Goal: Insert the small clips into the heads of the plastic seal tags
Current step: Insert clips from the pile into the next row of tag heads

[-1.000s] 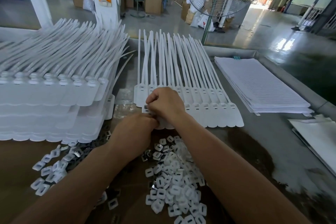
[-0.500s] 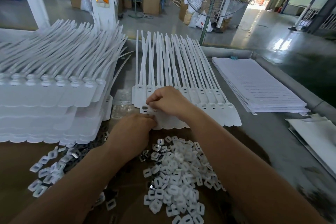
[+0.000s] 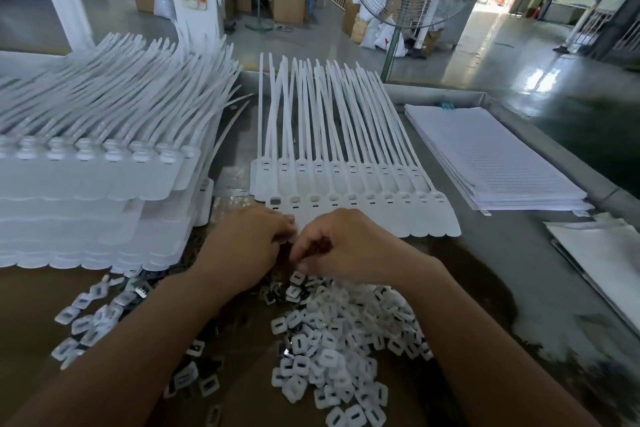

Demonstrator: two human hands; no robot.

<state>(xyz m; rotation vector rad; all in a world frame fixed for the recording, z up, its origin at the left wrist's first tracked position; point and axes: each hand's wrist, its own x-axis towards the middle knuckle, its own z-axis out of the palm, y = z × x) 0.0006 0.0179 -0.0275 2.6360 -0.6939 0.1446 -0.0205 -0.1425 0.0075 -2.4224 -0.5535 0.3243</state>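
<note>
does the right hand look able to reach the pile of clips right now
Probably yes: the right hand sits at the far edge of the pile of clips, fingers curled just above it, with nothing between.

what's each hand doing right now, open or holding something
Left hand: fingers curled at the near edge of the white plastic seal tag sheet; grip cannot be told.
Right hand: fingers curled beside the small white plastic clips; anything held is hidden.

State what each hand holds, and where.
Left hand: fingertips on the near edge of the white plastic seal tag strip, grip unclear. Right hand: fingers curled, contents hidden; cannot tell.
</note>
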